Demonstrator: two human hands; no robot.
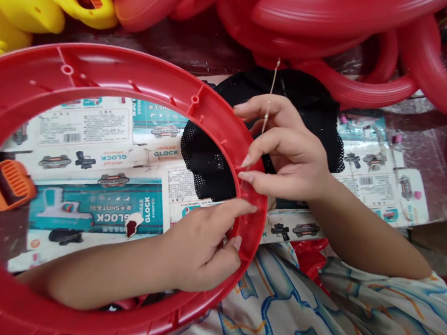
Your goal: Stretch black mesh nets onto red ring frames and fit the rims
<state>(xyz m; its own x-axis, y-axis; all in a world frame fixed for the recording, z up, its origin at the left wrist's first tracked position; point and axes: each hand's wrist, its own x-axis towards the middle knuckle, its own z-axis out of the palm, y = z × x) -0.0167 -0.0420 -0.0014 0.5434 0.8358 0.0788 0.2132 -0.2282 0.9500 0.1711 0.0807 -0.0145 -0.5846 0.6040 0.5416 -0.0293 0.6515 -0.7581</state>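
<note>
A large red plastic ring, with its ribbed, pegged hollow side facing up, fills the left half of the head view. My left hand reaches through its opening, fingers curled round the right part of the rim. At that same part, my right hand has thumb and index fingertip pinched together by a small peg on the inner edge. A thin pale cord runs up between the right-hand fingers; its lower end is hidden at the fingertips. Black mesh fabric lies beneath the rim and behind my right hand.
Printed cardboard covers the work surface. Several red curved parts are piled at the back right. Yellow plastic pieces sit at the back left, and an orange slotted piece lies at the left. Patterned cloth covers my lap.
</note>
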